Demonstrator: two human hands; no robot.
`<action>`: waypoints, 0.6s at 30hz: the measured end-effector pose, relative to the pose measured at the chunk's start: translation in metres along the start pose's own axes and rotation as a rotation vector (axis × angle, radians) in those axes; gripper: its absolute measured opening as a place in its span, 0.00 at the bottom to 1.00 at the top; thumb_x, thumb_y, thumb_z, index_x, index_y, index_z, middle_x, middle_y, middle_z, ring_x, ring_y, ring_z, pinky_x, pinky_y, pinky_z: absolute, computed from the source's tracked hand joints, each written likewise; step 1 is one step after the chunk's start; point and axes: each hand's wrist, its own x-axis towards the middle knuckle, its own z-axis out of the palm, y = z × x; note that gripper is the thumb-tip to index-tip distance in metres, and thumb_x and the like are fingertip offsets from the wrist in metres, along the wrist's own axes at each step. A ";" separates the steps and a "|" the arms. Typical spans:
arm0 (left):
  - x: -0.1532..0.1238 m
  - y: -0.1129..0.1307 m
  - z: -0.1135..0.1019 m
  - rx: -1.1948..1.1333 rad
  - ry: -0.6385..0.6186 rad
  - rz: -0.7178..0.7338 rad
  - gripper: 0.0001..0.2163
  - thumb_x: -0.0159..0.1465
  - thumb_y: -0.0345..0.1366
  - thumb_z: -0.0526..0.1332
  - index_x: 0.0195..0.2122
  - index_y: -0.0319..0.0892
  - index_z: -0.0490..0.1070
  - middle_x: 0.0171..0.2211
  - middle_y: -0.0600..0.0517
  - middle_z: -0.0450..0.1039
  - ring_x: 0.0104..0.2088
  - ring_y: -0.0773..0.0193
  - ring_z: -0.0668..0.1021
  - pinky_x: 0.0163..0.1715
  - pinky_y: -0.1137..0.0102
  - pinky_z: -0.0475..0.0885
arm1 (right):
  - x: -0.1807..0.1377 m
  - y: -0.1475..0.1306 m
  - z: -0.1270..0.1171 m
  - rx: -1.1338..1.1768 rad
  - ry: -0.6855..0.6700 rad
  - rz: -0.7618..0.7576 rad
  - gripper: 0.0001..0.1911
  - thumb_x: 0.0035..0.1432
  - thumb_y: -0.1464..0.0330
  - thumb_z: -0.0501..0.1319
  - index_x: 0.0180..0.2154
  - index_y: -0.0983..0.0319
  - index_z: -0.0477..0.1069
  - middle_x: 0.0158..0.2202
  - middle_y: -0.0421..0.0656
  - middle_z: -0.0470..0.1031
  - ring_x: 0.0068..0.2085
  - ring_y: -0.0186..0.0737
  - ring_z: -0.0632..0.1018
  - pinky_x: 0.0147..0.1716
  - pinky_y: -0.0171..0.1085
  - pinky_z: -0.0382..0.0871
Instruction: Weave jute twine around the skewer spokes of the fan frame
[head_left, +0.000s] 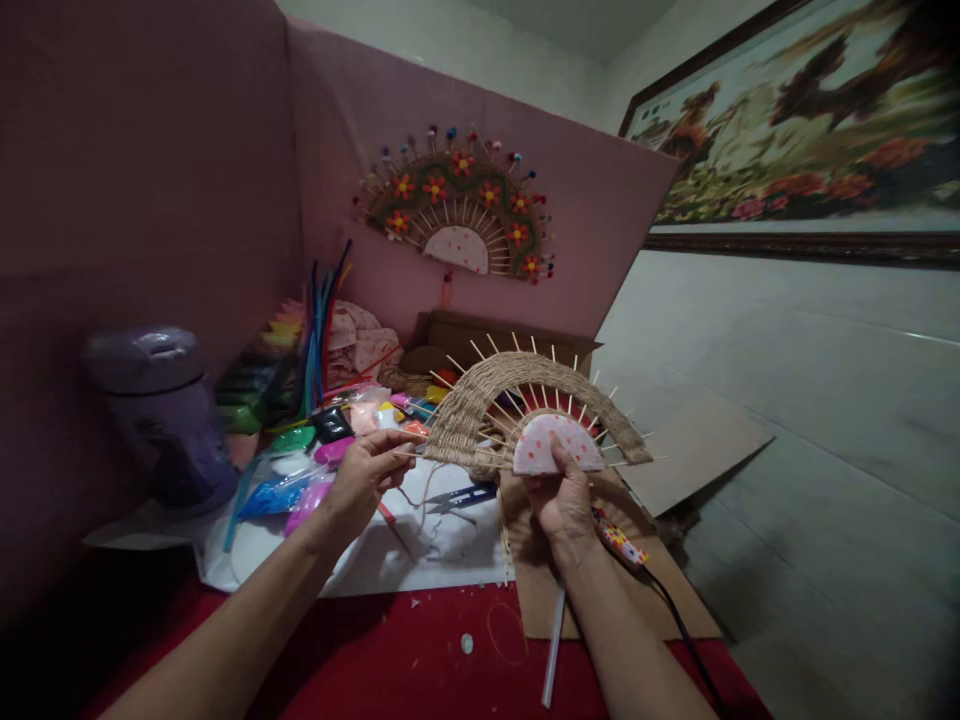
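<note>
A half-round fan (465,408) of woven twine on thin wooden sticks is held up above the table. My right hand (564,505) grips its base, a white half-circle of cloth with red dots, with the thumb pressed on the front. My left hand (369,470) pinches the stick ends at the fan's left edge between thumb and fingers. Bare stick tips stick out past the twine band along the curved edge. Below the fan, dark thread snips (466,497) lie on white paper beside a loose piece of twine.
A finished-looking fan with flowers (461,190) hangs on the pink board. Colourful clay packets (289,495), pipe cleaners (319,340) and a purple tumbler (165,420) stand at left. A patterned glue gun (621,538) with a cord lies on cardboard (540,600); a clear glue stick (553,655) lies nearer.
</note>
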 end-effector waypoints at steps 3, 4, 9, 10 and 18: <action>0.000 -0.002 0.001 0.009 -0.020 0.003 0.11 0.44 0.31 0.69 0.29 0.35 0.76 0.20 0.53 0.68 0.20 0.76 0.65 0.17 0.80 0.52 | 0.001 0.001 -0.001 0.018 0.007 0.009 0.20 0.36 0.74 0.70 0.36 0.62 0.72 0.28 0.37 0.80 0.25 0.33 0.78 0.19 0.29 0.71; 0.000 -0.003 0.001 0.010 -0.022 0.004 0.11 0.44 0.31 0.69 0.30 0.35 0.76 0.20 0.53 0.68 0.20 0.76 0.64 0.16 0.80 0.51 | 0.001 0.001 -0.001 0.022 0.002 0.013 0.19 0.36 0.73 0.70 0.36 0.62 0.72 0.28 0.38 0.80 0.25 0.33 0.78 0.20 0.29 0.72; -0.001 0.000 0.003 0.027 -0.009 0.000 0.11 0.43 0.31 0.67 0.30 0.34 0.76 0.21 0.52 0.69 0.21 0.74 0.66 0.17 0.80 0.52 | 0.000 0.000 0.000 0.020 -0.029 0.015 0.18 0.37 0.73 0.70 0.34 0.63 0.72 0.26 0.37 0.79 0.23 0.31 0.76 0.18 0.27 0.69; -0.001 0.000 0.003 0.030 -0.010 0.006 0.10 0.44 0.31 0.66 0.29 0.34 0.75 0.21 0.52 0.69 0.20 0.74 0.65 0.17 0.80 0.52 | 0.000 -0.001 0.000 0.014 -0.035 0.017 0.17 0.37 0.73 0.70 0.34 0.63 0.71 0.25 0.36 0.78 0.21 0.30 0.75 0.16 0.27 0.68; 0.000 0.005 0.000 0.006 0.033 0.008 0.10 0.52 0.39 0.62 0.25 0.36 0.72 0.18 0.57 0.60 0.17 0.75 0.58 0.15 0.78 0.48 | 0.005 -0.004 -0.004 -0.042 -0.060 -0.042 0.17 0.40 0.69 0.70 0.36 0.62 0.72 0.24 0.35 0.78 0.23 0.31 0.77 0.22 0.29 0.72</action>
